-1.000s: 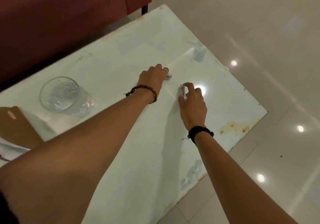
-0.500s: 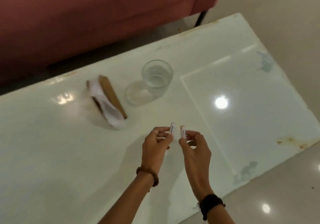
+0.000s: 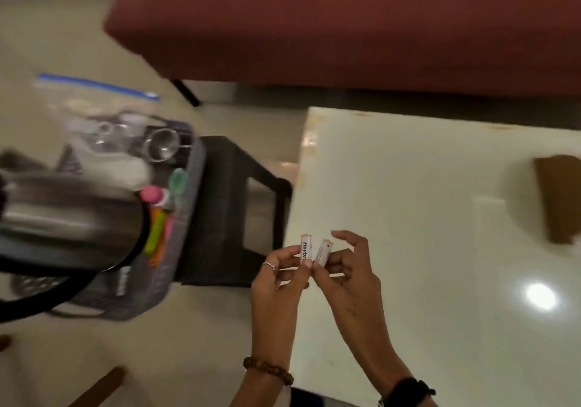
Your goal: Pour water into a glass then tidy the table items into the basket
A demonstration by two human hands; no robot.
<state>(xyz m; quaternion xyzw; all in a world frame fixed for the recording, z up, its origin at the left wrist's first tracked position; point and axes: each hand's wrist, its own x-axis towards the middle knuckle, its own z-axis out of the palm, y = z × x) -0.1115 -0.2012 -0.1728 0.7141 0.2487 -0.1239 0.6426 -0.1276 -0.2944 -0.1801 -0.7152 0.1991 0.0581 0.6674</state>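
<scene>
My left hand [image 3: 278, 284] pinches a small white battery [image 3: 306, 247] upright, and my right hand [image 3: 349, 276] pinches a second white battery [image 3: 323, 252] tilted beside it. Both hands hover over the left edge of the white glossy table [image 3: 424, 218]. Left of the table, on the floor, stands a dark grey basket [image 3: 185, 218] with a steel kettle [image 3: 69, 215], coloured markers [image 3: 158, 233], a small glass [image 3: 162, 147] and other blurred items in it. The water glass is out of view.
A dark stool [image 3: 232, 211] stands between basket and table. A brown flat object [image 3: 561, 197] lies at the table's right edge. A dark red sofa [image 3: 345, 23] runs along the back. A clear zip bag [image 3: 94, 92] lies behind the basket.
My view has swung left, bringing the basket and stool into sight; the water glass has left the frame. Both hands carried the batteries from mid-table to its left edge.
</scene>
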